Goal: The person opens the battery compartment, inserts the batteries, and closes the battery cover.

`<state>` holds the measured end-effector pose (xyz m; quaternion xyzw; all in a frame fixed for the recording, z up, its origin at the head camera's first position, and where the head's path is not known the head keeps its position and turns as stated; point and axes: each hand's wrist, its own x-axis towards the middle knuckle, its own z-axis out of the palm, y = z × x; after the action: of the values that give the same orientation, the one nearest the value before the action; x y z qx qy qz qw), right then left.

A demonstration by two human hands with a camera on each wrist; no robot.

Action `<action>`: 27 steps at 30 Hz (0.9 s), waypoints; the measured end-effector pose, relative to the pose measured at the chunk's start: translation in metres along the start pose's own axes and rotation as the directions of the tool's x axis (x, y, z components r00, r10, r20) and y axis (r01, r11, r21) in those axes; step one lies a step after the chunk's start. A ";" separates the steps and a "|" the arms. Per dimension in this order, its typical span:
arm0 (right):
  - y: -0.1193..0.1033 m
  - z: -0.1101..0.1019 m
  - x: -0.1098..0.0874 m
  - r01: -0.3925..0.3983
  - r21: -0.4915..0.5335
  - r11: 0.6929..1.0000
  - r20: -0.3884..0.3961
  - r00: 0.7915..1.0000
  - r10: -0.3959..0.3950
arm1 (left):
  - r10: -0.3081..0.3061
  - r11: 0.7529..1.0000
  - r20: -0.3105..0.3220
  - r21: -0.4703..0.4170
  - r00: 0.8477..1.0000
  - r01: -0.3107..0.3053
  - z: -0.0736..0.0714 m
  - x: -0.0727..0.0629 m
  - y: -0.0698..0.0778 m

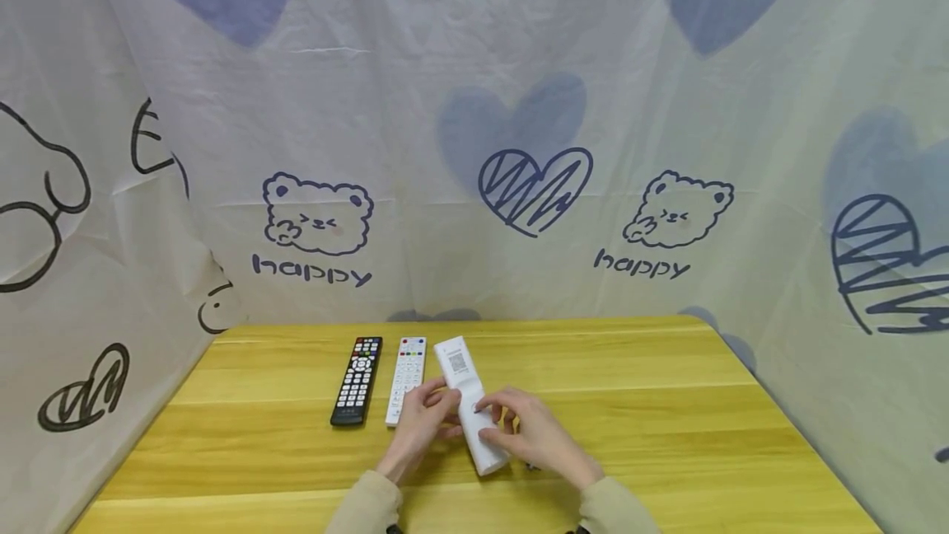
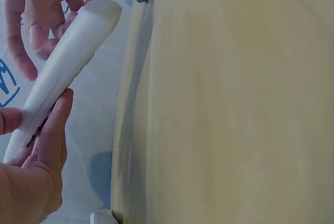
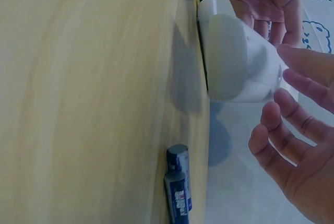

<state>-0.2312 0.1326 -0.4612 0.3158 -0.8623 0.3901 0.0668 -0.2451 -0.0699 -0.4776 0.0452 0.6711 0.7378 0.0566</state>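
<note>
My left hand grips a white remote control above the table, thumb on one face and fingers underneath. Its back is turned up, with a printed code label near the far end. Over the near half of that back, my right hand touches it with index finger and thumb, the other fingers loosely bent. In the right wrist view, the remote's rounded end faces the camera beside the right fingers. Two dark cylindrical batteries lie on the table near the right hand, mostly hidden by it in the head view.
A black remote control and a second white remote control lie side by side, buttons up, on the yellow wooden table left of the hands. Printed cloth hangs behind the table and along both sides.
</note>
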 end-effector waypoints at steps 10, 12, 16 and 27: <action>-0.007 0.000 0.008 -0.056 -0.075 0.996 0.031 0.998 0.059 | -0.001 1.000 -0.011 0.031 1.000 0.001 0.000 0.002 0.002; -0.008 -0.001 0.010 -0.065 -0.074 0.995 0.040 0.997 0.069 | 0.003 0.999 -0.010 0.033 1.000 -0.003 0.001 0.002 0.002; -0.009 -0.002 0.013 -0.076 -0.076 0.994 0.050 0.996 0.080 | 0.009 1.000 -0.006 0.026 1.000 -0.009 0.002 0.002 0.001; -0.010 -0.005 0.024 -0.111 -0.070 0.991 0.114 0.986 0.119 | 0.005 1.000 0.005 0.002 1.000 -0.005 0.005 0.000 0.001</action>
<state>-0.2447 0.1200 -0.4426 0.2856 -0.8935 0.3466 0.0030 -0.2444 -0.0648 -0.4762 0.0488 0.6717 0.7371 0.0562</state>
